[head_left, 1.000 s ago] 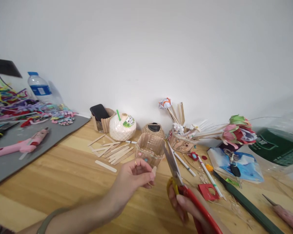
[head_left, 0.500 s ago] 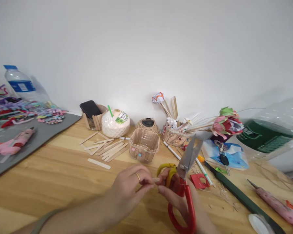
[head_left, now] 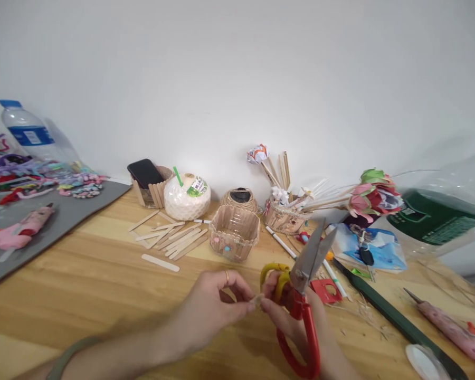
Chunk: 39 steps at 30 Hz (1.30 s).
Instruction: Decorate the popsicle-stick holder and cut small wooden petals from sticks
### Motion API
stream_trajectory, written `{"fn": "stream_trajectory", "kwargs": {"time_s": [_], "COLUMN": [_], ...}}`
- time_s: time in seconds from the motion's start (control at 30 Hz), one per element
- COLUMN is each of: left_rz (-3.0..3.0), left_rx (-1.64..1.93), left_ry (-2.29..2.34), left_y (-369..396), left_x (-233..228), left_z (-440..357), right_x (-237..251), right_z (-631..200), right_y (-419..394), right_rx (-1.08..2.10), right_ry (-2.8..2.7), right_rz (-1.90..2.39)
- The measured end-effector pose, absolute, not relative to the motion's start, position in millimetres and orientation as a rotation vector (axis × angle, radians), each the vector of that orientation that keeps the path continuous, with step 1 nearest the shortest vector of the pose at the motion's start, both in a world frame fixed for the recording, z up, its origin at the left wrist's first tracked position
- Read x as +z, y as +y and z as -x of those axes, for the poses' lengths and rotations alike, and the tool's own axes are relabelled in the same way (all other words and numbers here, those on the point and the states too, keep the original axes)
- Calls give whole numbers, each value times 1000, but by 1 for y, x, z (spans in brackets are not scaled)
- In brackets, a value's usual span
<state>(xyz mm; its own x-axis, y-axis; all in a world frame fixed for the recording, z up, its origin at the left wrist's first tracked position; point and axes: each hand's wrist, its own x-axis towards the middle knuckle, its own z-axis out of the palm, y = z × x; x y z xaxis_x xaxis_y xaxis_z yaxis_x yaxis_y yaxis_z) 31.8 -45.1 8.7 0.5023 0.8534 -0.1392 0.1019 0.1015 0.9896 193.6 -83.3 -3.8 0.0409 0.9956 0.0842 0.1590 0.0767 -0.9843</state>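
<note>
Small stick piece [head_left: 257, 301] pinched between fingers of both hands, scissors [head_left: 298, 301] in right hand [head_left: 288, 316]

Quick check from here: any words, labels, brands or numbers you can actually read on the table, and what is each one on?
No text is readable.
Water bottle: blue label, print too blurred.
White coconut-shaped cup: green-and-white sticker, marks too small.
Green label on the clear plastic bottle: pale characters, illegible.
Blue printed packet: picture only, no words legible.
Scissors in the right hand, and the small piece pinched by the left hand: no marking visible.
</note>
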Motion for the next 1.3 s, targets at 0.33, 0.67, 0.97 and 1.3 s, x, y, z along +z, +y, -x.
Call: {"fn": "stream_trajectory", "kwargs": {"time_s": [0.33,0.67,0.97,1.3], "left_rz": [-1164,-976,-847,-818], "left_rx": [768,813,783,880], "left_ry": [843,767,740,777], "left_y": [-40,-37,-36,-34], "left_x": [6,1,-4,13], "left_z": [-33,-35,-37,-28], "right_x": [-5,-15,-13,-1], "right_z": [-195,-185,-184,-195], "right_y": [-82,-85,-82,-91], "right_rx": [932,1118,1126,1278], "right_ry": [-1289,-1256,-1240,-1288], "right_rz": [1292,1247,1222,1213]}}
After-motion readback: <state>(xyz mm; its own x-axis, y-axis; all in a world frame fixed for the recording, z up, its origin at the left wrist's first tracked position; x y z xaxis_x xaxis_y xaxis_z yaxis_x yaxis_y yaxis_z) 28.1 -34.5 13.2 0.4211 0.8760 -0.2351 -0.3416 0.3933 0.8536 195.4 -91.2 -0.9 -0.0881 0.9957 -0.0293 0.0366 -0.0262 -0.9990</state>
